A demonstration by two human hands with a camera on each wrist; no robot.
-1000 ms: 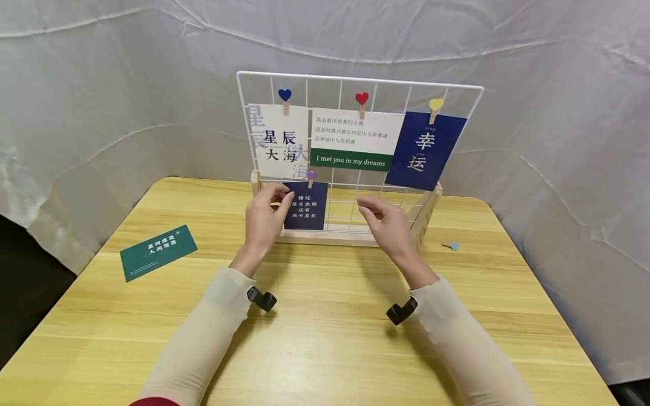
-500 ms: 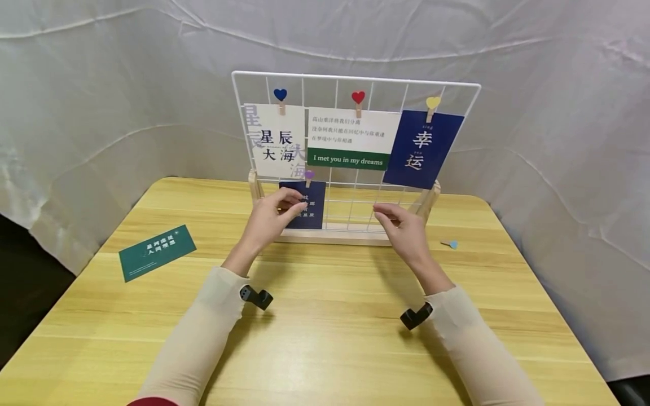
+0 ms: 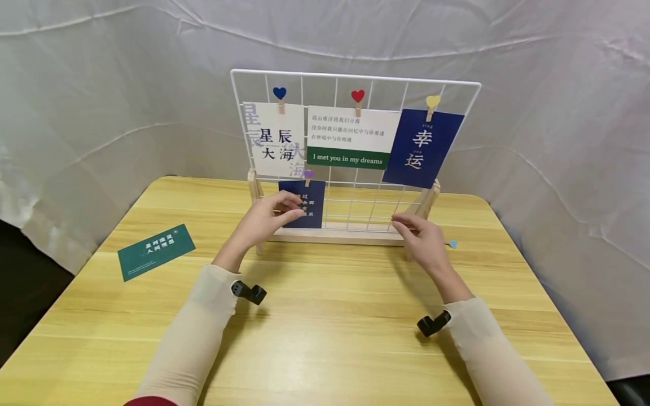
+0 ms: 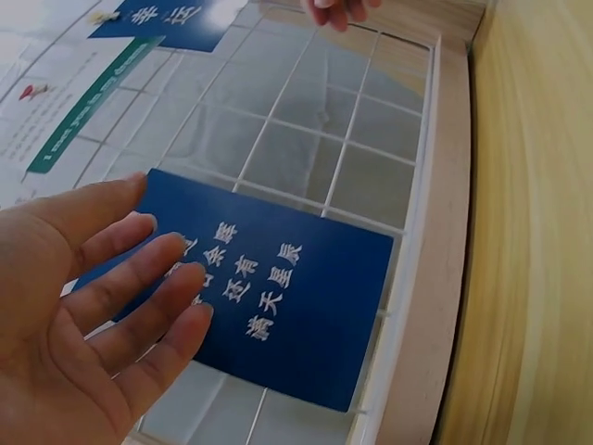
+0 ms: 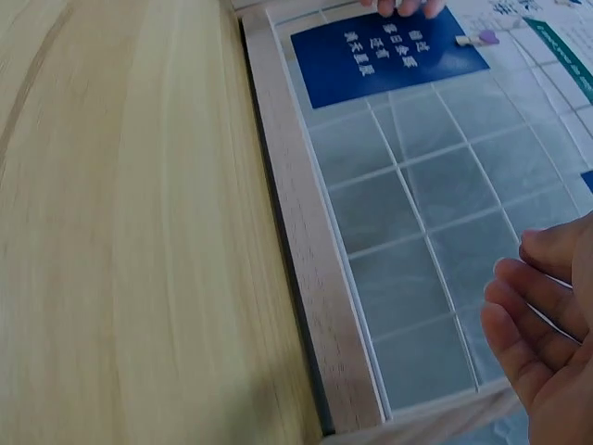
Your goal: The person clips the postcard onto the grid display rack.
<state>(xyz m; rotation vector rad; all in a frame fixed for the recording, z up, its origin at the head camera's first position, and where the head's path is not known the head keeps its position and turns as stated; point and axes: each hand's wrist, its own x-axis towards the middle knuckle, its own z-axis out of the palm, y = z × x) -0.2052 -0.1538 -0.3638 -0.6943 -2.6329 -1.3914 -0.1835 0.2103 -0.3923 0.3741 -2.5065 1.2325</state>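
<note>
A small dark blue card (image 3: pixel 316 192) with white characters hangs from a purple heart clip (image 3: pixel 308 174) low on the left of a white wire grid (image 3: pixel 355 77). My left hand (image 3: pixel 261 221) is in front of this card, fingers loosely bent and nothing between them. The left wrist view shows the fingers of that hand (image 4: pixel 102 287) spread over part of the card (image 4: pixel 306 315). By the grid's lower right corner is my right hand (image 3: pixel 427 243), its fingers softly curved and holding nothing. In the right wrist view the right hand (image 5: pixel 551 320) overlaps the bare wires.
Along the grid's upper row hang a white card (image 3: pixel 274 121), a white-and-green card (image 3: pixel 350 132) and a larger blue card (image 3: pixel 424 149), each under a heart clip. A green card (image 3: pixel 156 252) lies at the table's left, a light-blue heart clip (image 3: pixel 453 244) at right.
My right hand has moved right and down, towards the loose light-blue clip. The left hand first shifted right over the small blue card, then drew slightly back. The cards stay on the grid.
</note>
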